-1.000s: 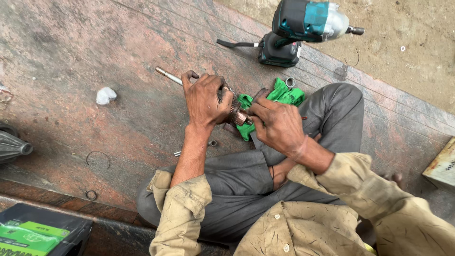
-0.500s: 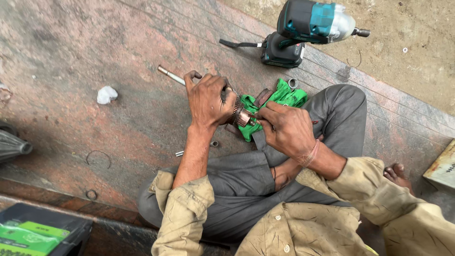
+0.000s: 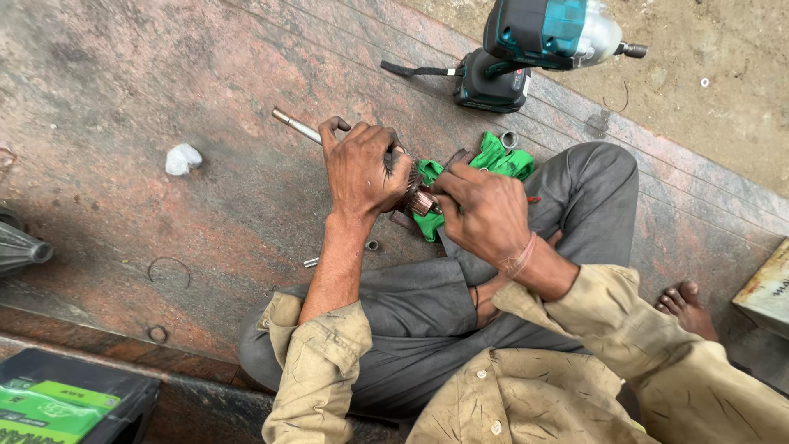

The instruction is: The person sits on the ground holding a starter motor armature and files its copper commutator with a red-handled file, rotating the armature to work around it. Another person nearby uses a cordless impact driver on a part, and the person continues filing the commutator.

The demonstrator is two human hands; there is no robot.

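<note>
A worn reddish stone slab (image 3: pixel 164 107) with grooved lines runs across the floor, stained and dusty. Beyond its edge lies bare sandy ground (image 3: pixel 723 90). Daylight is flat and soft, casting faint shadows.

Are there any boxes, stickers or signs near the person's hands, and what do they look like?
Black case: bottom left corner, flat and boxy, with a green label on its lid.
Label on the cordless drill's battery: top, past the hands, a small red and white patch on the black base.
Pale box or board: right edge, only a corner shows, cream with dark marks.
No screens in view.
</note>
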